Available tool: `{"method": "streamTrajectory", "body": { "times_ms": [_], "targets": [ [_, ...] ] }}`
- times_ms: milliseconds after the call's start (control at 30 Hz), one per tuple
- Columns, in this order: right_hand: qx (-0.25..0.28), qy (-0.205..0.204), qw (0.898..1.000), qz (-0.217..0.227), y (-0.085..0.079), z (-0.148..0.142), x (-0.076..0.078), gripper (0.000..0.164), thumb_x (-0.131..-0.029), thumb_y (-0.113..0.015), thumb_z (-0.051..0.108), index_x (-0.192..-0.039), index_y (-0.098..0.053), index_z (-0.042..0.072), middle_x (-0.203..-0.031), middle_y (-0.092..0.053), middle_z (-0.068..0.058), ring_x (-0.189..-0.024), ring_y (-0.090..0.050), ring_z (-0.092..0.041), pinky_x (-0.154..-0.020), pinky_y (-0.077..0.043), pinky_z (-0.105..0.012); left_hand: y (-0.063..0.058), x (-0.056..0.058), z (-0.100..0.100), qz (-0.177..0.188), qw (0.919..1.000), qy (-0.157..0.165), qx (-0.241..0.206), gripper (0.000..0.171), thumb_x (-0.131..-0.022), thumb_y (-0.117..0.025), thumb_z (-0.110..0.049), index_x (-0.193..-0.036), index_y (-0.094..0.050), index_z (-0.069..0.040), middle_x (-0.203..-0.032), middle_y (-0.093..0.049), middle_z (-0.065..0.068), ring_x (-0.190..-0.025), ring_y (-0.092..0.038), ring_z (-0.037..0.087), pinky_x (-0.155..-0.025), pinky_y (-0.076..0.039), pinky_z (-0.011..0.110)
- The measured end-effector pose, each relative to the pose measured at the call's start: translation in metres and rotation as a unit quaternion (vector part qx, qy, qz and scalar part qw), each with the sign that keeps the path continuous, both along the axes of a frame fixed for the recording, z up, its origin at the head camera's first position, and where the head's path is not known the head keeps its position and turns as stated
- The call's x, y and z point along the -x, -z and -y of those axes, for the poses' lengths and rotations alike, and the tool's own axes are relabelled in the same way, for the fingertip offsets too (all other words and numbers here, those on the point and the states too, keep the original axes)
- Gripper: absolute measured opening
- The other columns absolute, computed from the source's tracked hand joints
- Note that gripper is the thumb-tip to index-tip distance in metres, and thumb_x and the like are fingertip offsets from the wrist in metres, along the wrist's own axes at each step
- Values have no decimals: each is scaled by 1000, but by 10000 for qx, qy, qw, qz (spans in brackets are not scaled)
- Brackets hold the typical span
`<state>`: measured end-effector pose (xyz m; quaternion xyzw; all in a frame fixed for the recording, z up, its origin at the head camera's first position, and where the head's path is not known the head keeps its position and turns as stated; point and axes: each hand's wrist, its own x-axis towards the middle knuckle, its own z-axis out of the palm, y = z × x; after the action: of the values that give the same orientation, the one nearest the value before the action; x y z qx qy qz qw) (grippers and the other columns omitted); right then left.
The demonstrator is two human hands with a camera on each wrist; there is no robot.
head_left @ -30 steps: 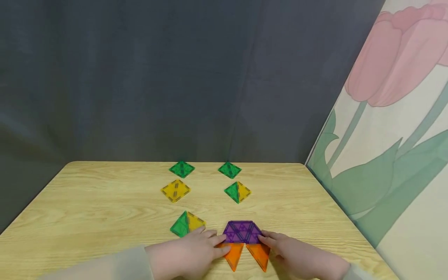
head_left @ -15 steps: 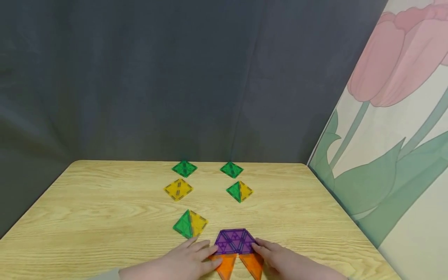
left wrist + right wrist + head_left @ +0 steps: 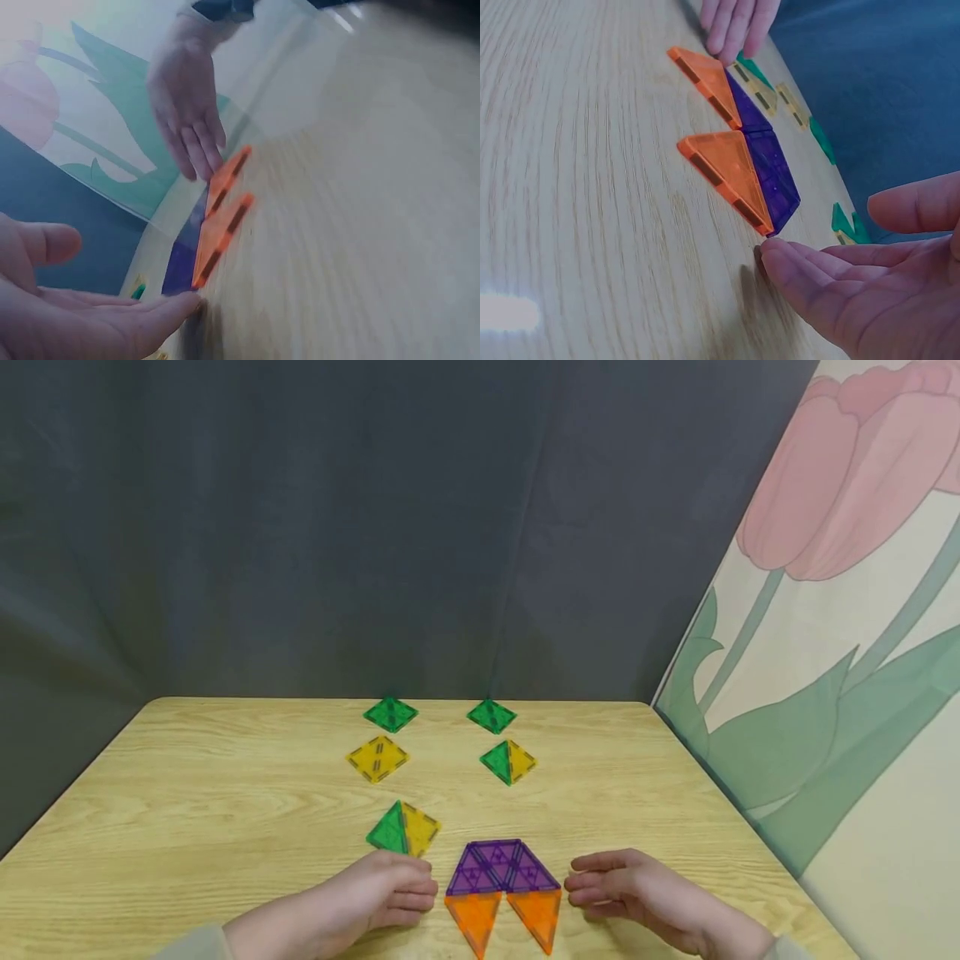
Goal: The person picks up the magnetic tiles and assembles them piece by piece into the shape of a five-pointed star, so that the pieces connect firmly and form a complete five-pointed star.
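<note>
Hands: since the earlier frame, I see left hand and right hand have come off the purple-and-orange figure, fingers relaxed, gripping nothing.
Figure: between them; right hand looks slightly nearer.
Purple trapezoid: long side left to right.
Orange triangles: tips near.
Diamonds: five, farther off; head view shows all, left wrist view only scraps.

Two orange triangles and a purple trapezoid brighten your tan, wood-grained table, with two green diamonds, one yellow diamond and two green-and-yellow split diamonds. Your sleeves are pale grey, the backdrop dark slate, the cream wall patterned with pink-and-green tulips.
</note>
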<state>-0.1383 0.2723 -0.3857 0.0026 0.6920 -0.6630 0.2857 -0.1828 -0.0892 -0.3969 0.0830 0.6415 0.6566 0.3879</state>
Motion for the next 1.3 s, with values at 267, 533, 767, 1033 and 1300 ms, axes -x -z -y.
{"method": "streamTrajectory", "body": {
  "times_ms": [267,533,767,1033,1300],
  "targets": [
    [157,-32,9998,134,4,0,1,51,-99,-47,5,-137,-31,-26,-129,-57,-29,-115,-60,-35,-98,-49,-46,-1,-6,-7,167,9988,-44,-448,64,-102,-45,-14,-136,-15,31,-132,-43,44,-125,-47,50,-104,-39,58],
    [226,62,9995,209,6,2,2,51,-98,-49,6,-136,-34,-25,-126,-60,-27,-114,-61,-35,-97,-50,-45,1,-9,-10,321,9976,-287,-541,63,-100,-45,-13,-132,-15,32,-131,-41,47,-125,-45,52,-105,-36,60],
    [473,211,9977,439,7,2,3,49,-99,-49,9,-135,-39,-23,-122,-62,-24,-112,-62,-34,-95,-50,-46,2,-11,-11,494,9954,-587,-572,56,-98,-43,-10,-131,-19,28,-132,-39,49,-127,-40,56,-104,-35,63],
    [610,336,9958,599,12,3,2,43,-99,-48,8,-133,-45,-20,-118,-65,-20,-109,-63,-31,-96,-50,-46,8,-13,-9,647,9923,-808,-677,36,-99,-42,-9,-117,-31,21,-130,-44,45,-126,-45,51,-102,-39,61],
    [810,376,9944,572,17,4,3,43,-100,-47,7,-132,-45,-21,-115,-65,-21,-108,-64,-32,-96,-50,-46,14,-14,-8,738,9883,-962,-930,17,-99,-44,-8,-105,-39,7,-126,-47,40,-118,-54,46,-101,-44,55]
  ]
}}
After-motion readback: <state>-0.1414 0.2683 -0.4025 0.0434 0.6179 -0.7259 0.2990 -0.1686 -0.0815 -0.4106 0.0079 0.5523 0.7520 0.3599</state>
